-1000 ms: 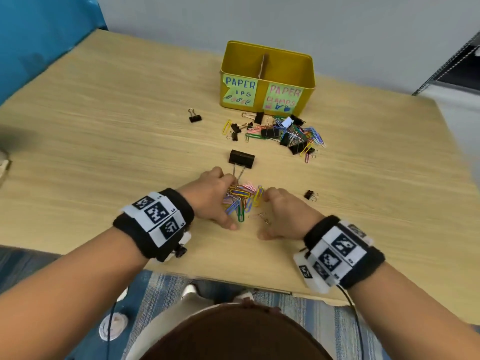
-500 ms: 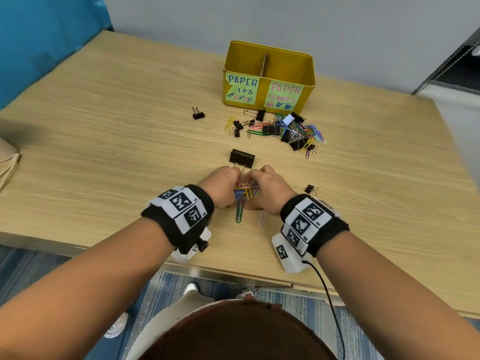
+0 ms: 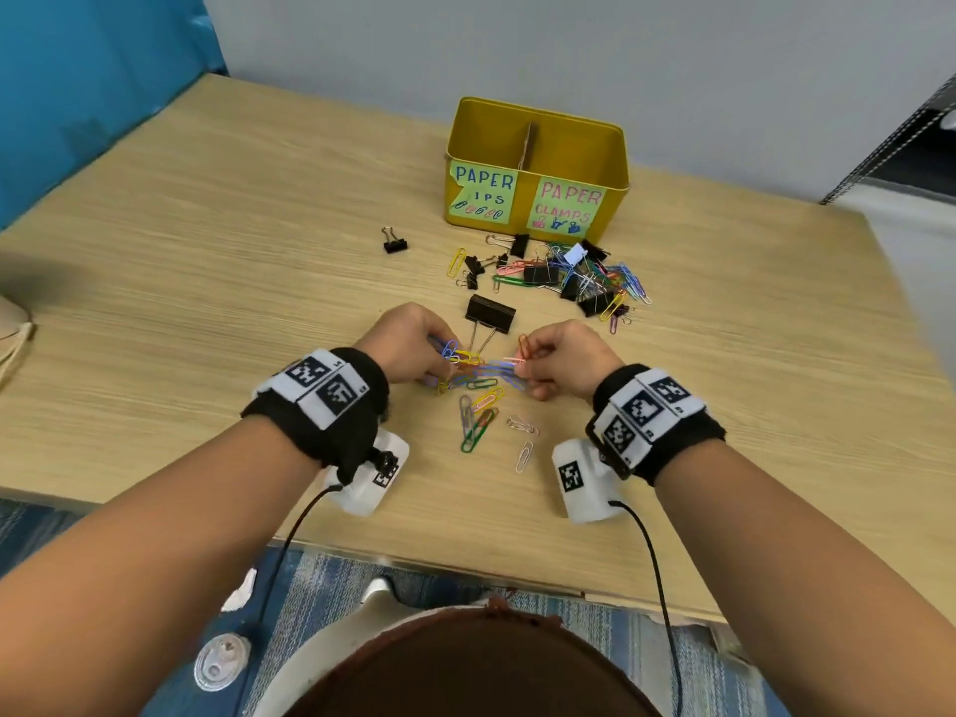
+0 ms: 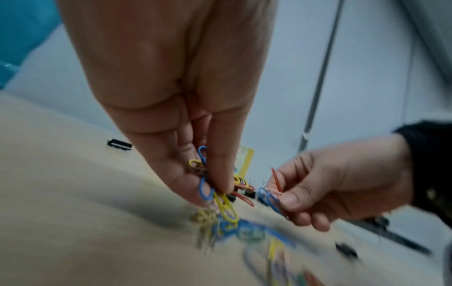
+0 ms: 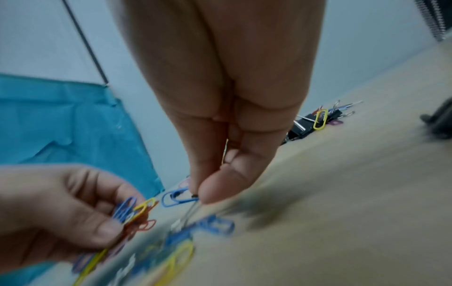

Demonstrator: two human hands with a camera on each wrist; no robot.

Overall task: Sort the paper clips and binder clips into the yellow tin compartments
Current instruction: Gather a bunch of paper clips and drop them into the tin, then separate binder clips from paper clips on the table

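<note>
My left hand (image 3: 414, 349) pinches a bunch of coloured paper clips (image 4: 208, 183) just above the table. My right hand (image 3: 558, 359) pinches a few more paper clips (image 5: 176, 197), blue, pink and red ones. Several loose paper clips (image 3: 481, 416) lie on the wood between and below the hands. A large black binder clip (image 3: 490, 314) sits just beyond the hands. The yellow tin (image 3: 538, 147), split by a divider and labelled for paper clips on the left and clamps on the right, stands at the back. A mixed pile of clips (image 3: 569, 279) lies in front of it.
A small black binder clip (image 3: 394, 244) lies alone left of the pile. The wooden table (image 3: 207, 251) has its near edge just under my wrists. A blue sheet (image 3: 77, 69) hangs at the far left, a metal rack (image 3: 905, 137) at the far right.
Both hands gathered the paper clips together on the table, then lifted and drew slightly apart, each pinching some; several clips stayed lying on the wood.
</note>
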